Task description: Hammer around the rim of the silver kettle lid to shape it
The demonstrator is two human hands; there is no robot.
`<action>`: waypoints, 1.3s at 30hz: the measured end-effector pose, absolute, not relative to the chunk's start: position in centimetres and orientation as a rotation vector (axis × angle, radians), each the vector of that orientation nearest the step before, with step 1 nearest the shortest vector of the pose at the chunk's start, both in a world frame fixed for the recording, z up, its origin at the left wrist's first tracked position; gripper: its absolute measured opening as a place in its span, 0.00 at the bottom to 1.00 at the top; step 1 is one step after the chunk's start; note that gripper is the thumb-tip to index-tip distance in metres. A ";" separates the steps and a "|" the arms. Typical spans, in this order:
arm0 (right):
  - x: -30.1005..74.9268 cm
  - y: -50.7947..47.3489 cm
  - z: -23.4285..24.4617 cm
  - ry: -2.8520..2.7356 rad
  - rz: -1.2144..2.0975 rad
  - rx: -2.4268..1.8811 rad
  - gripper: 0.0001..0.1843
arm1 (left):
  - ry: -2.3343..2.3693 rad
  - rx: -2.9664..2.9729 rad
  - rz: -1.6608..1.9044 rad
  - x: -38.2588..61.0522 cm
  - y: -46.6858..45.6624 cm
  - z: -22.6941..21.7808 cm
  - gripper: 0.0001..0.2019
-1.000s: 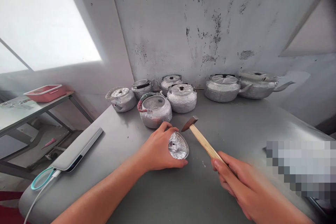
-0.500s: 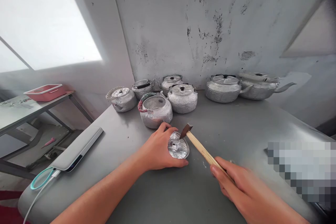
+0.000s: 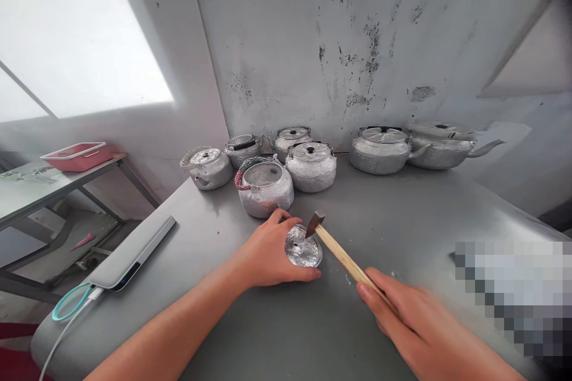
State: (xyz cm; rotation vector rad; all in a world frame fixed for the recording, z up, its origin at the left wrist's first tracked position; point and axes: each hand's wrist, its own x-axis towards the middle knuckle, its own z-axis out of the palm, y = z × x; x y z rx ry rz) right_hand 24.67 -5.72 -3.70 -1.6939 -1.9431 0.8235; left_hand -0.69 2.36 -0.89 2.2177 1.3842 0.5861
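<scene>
My left hand (image 3: pixel 272 253) grips the rim of a small round silver lid (image 3: pixel 302 248) on the grey table, with thumb and fingers around its left side. The lid's surface is dented and has a small dark hole near its middle. In my right hand (image 3: pixel 397 309) is a hammer (image 3: pixel 342 256) with a pale wooden handle. Its dark head, tapering to a narrow end, points down at the lid's upper right part; whether it touches is hard to tell. Just beyond my left hand stands an open kettle (image 3: pixel 267 199) with a red and green wrapped handle.
Several silver kettles (image 3: pixel 311 169) line the back of the table (image 3: pixel 286 333) by the wall. A white power bank (image 3: pixel 134 253) with a cable lies at the left edge. A pink tray (image 3: pixel 78 158) sits on a side shelf. At right is a blurred-out object (image 3: pixel 522 292).
The hammer head has tilted slightly and shifted a little left, still over the lid. The left hand stays on the lid, which has barely moved.
</scene>
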 end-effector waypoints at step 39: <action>23.4 -6.1 -0.8 -1.965 0.810 -1.724 0.19 | 1.418 2.202 0.574 -0.4 2.2 -0.8 0.44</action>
